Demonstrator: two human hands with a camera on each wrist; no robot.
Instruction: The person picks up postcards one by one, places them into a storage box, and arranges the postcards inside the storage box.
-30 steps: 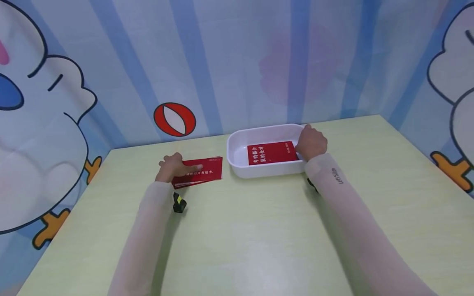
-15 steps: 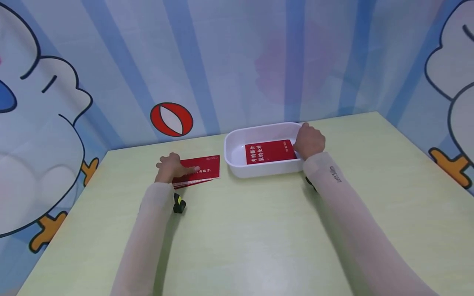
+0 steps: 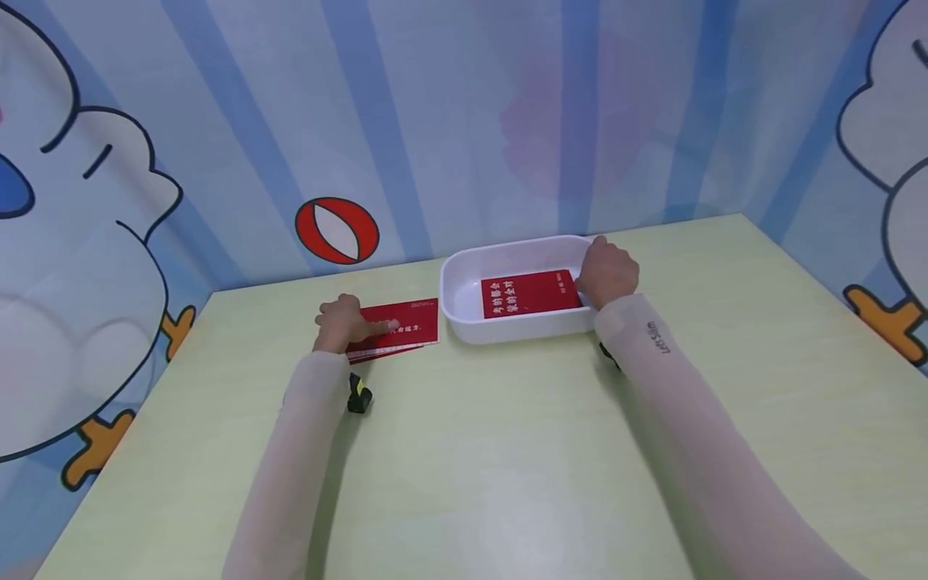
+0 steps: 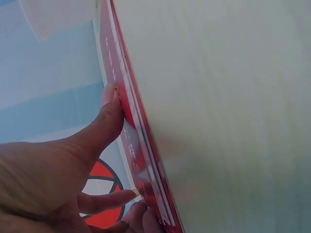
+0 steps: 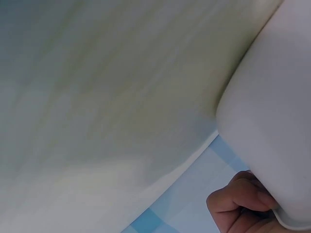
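Your left hand (image 3: pixel 339 324) rests on a small stack of red cards (image 3: pixel 397 327) lying flat on the pale green table (image 3: pixel 507 451). The stack sits just left of a white tray (image 3: pixel 464 318), close to it but not touching. The long axis of the cards runs left to right, so the free end points toward the tray. Your fingers (image 4: pixel 109 121) lie across the left end of the top card, and the left wrist view shows the thumb and fingertips curled around the stack's edge, pinching the cards rather than lying flat.

Your right hand (image 3: pixel 607 272) is at the tray's right end. In the right wrist view its fingers (image 5: pixel 243 196) curl over the tray's rim, gripping it. Inside the tray lies one red card (image 3: pixel 529 293) with white lettering, flat on the bottom, its long side also running left to right.

The stack lies to the left of the tray, so your left hand is the nearer one to it. Your right hand is well apart from the stack, with the tray between them.
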